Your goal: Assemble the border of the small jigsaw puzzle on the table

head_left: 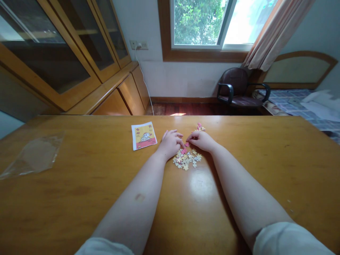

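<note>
Loose jigsaw puzzle pieces (186,161), mostly pale yellow and white with a few pink ones, lie heaped on the table between my hands. My left hand (170,144) rests at the heap's upper left edge, its fingers bent and apart, with no piece visible in them. At the fingertips of my right hand (203,141), which are pinched together, is a pink puzzle piece (187,144). A smaller cluster of pink and yellow pieces (199,127) lies just beyond that hand, partly covered by it. Left of my left hand lies a picture card (145,136) with a white animal on yellow and pink.
A clear plastic bag (34,154) lies flat on the left of the wooden table (265,170). Beyond the far edge are a glass-fronted cabinet (106,81), an armchair (236,86), a bed (294,101) and a window (199,23).
</note>
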Motion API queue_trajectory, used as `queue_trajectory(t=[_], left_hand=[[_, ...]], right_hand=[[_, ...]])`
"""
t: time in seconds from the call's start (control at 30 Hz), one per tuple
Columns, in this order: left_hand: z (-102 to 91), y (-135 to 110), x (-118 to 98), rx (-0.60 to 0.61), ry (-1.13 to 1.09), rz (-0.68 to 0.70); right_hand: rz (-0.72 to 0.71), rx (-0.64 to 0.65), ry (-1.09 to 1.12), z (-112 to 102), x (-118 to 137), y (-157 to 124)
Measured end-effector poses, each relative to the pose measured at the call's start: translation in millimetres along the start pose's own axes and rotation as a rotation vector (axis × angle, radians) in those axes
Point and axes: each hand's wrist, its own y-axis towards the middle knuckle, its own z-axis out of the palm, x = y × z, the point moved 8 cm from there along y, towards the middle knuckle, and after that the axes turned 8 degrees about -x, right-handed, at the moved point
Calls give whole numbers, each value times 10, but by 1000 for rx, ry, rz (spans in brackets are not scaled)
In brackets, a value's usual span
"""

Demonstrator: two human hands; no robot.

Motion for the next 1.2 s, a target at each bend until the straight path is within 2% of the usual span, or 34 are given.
queue_trajectory(t=[0.2,0.4,0.53,0.7,0.8,1.2], left_hand=[[31,10,21,39,43,-21],[40,13,53,20,62,-35],[55,2,53,24,67,-31],[-26,23,82,-81,44,-59],[-77,36,137,-141,35,-114],[-65,44,178,-162,12,-117]], right_hand=[[-3,21,49,12,24,-15],[42,-72,-54,-84,14,-26],[10,-110,-47,-106,28,-24],[-100,-43,22,-28,78,-37],[-79,-68,-9,-42,44,-23],[-69,-166,-127,-102,8,11]])
